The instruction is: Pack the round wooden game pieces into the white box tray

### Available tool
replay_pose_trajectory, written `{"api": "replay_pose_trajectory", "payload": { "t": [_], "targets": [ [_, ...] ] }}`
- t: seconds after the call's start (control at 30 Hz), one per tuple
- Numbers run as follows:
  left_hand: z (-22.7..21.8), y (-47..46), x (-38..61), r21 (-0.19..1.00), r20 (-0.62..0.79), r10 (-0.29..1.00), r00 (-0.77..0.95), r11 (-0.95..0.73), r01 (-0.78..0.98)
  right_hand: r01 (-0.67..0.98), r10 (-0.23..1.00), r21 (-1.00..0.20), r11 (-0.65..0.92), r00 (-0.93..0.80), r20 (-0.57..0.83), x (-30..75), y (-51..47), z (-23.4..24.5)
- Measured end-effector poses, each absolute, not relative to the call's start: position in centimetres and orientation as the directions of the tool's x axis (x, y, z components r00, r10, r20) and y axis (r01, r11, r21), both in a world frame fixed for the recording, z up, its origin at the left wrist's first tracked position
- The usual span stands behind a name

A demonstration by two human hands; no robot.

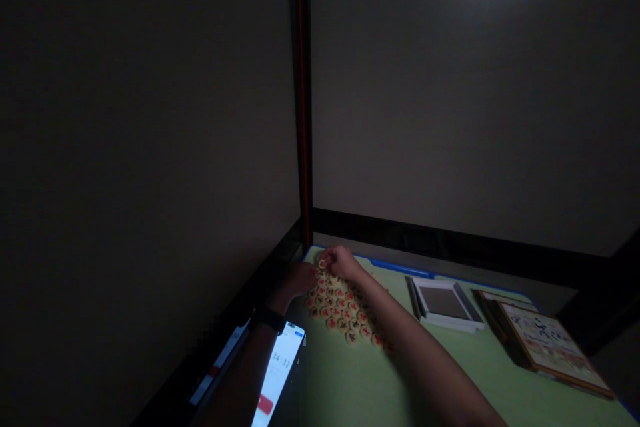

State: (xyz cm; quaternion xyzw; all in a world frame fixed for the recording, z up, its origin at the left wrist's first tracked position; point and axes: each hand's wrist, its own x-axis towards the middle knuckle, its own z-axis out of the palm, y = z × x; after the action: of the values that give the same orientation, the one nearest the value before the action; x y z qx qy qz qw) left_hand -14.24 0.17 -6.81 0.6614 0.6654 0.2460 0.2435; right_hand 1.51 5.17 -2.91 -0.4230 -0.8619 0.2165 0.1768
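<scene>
Many round Chinese chess pieces (341, 303), pale with red or black characters, lie close together in rows on the green tabletop (345, 380). At the far end of the rows, my right hand (341, 260) pinches one Chinese chess piece (323, 265), tilted up from the table. My left hand (301, 278) is at the left edge of the rows, its fingers curled in by the nearest pieces; whether something is between them is hidden in the dark. My right forearm covers some pieces on the right side.
A lit phone (285, 367) stands at the table's left edge, partly behind my left wrist. To the right are a white open box (445, 304) and a flat printed box (555, 347). Dark walls (450, 114) meet in a corner behind the table.
</scene>
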Motion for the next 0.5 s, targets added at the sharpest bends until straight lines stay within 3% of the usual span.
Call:
{"api": "replay_pose_trajectory", "payload": {
  "t": [0.17, 0.5],
  "targets": [
    [-6.0, -0.2, -14.6, 0.526, -0.011, 0.996, -0.088, 0.08, 0.846, 0.657, 0.778, -0.47, 0.589, -0.618, 0.111, -0.6, 4.8, -3.8],
    [-4.9, -0.8, -14.1, 0.408, -0.092, 0.995, -0.048, 0.082, 0.909, 0.677, 0.724, -0.315, 0.666, -0.688, 0.053, -1.4, 4.6, -4.8]
  ]
}}
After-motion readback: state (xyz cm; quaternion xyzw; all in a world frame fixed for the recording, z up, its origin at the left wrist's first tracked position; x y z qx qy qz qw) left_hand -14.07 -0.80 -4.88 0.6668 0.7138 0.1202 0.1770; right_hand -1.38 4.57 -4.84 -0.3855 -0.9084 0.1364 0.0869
